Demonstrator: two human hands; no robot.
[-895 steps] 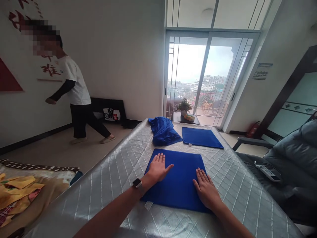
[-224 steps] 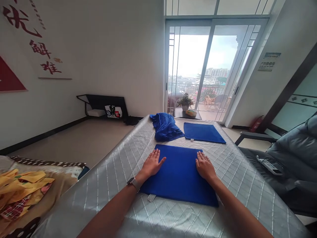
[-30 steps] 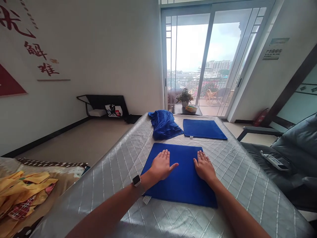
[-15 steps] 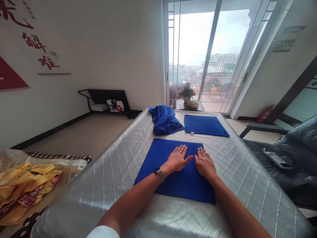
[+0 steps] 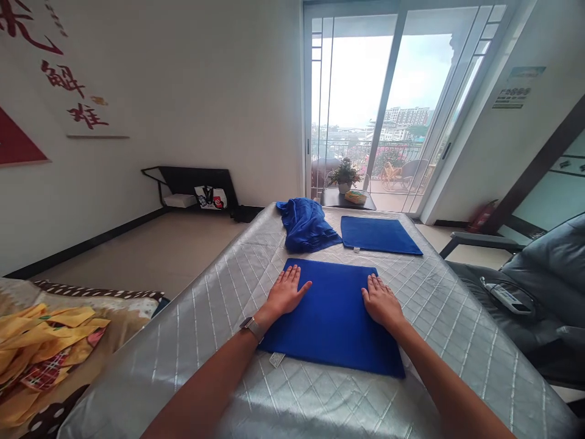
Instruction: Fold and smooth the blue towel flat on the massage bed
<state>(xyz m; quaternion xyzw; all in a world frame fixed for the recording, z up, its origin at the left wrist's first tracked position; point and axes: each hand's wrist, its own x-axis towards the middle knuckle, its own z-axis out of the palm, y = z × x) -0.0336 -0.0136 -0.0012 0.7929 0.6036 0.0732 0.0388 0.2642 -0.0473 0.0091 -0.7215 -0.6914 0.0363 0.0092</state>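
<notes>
A flat blue cloth, perhaps a towel [image 5: 336,317], lies spread in front of me on a silver quilted cover [image 5: 205,360]. My left hand [image 5: 286,291] rests flat on its left edge, fingers together and thumb out; a watch [image 5: 252,327] is on that wrist. On the right edge of the cloth, my right hand [image 5: 381,300] lies flat with fingers stretched forward. A small white tag [image 5: 276,360] sticks out at the cloth's near left. Beyond it are a second flat blue cloth [image 5: 381,235] and a crumpled blue cloth [image 5: 307,227].
Yellow patterned fabric [image 5: 50,341] lies in a heap at the left. A dark armchair [image 5: 543,286] stands at the right, holding a white power strip [image 5: 509,299]. Past the far edge is a small table with a potted plant [image 5: 345,175], before a glass sliding door [image 5: 351,79].
My left hand has slid left across the cloth from near its middle to its left edge, and the white tag now shows. The right hand stays at the right edge.
</notes>
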